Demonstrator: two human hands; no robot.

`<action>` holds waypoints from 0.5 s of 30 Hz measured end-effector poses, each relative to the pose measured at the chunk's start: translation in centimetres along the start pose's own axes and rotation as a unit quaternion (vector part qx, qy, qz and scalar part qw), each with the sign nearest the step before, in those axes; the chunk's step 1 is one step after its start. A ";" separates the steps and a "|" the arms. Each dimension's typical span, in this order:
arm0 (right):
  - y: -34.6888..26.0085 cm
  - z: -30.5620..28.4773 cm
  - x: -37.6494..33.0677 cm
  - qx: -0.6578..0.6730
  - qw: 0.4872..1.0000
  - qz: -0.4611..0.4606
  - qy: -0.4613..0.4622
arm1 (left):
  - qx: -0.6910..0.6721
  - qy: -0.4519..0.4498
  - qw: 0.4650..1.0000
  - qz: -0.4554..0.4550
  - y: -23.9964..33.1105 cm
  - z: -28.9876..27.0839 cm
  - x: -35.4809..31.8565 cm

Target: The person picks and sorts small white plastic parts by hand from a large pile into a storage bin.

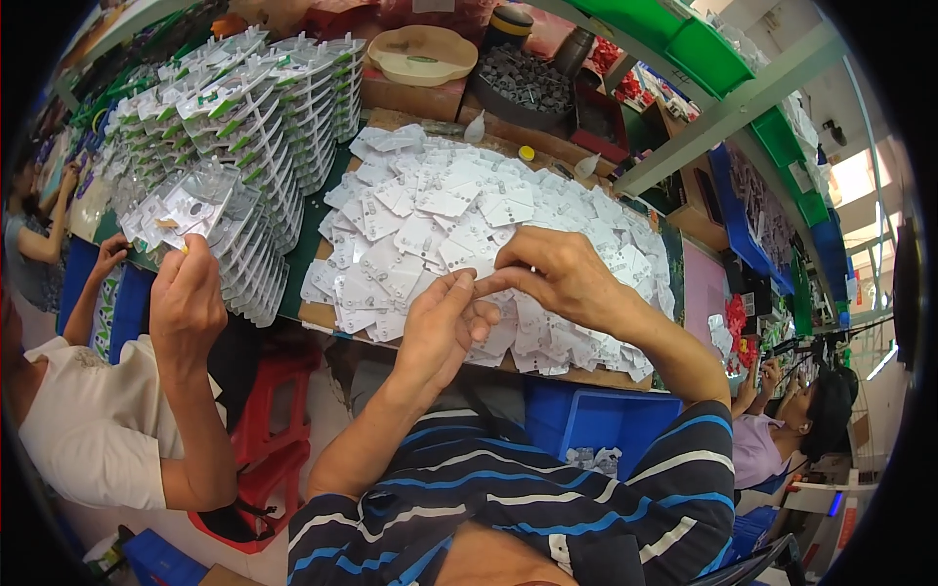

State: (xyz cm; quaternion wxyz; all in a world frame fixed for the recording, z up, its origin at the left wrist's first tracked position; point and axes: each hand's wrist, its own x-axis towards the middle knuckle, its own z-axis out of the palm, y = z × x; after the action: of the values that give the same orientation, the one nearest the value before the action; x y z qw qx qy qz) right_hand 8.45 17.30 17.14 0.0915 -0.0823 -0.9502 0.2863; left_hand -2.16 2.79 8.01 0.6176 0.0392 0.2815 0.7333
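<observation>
A broad heap of flat white plastic pieces point(445, 195) covers the board on the table before me. My left hand point(445, 322) is over its near edge, thumb and forefinger pressed together, the other fingers curled. From the right my right hand point(562, 273) reaches in, also in a pinch. The fingertips of both hands meet. Whatever they hold between them is too small and too covered to make out.
Tall stacks of white and green plastic housings point(283, 107) stand at the left, where a co-worker's hand point(186, 293) works. Behind the heap are a cream tray point(422, 55) and a dark bowl of small metal parts point(523, 83). A blue bin point(606, 415) sits below the table edge.
</observation>
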 end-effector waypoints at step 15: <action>16.4 -5.0 3.9 0.058 0.950 0.260 0.165 | 0.002 -0.078 0.982 -0.170 -1.4 -1.9 -3.4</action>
State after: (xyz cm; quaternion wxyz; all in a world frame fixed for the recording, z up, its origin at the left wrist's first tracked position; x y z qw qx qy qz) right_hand 7.44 34.30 12.56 0.1740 -0.3668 -0.8492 0.3376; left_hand -0.88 -0.94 6.75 0.7534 0.0491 0.2370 0.6114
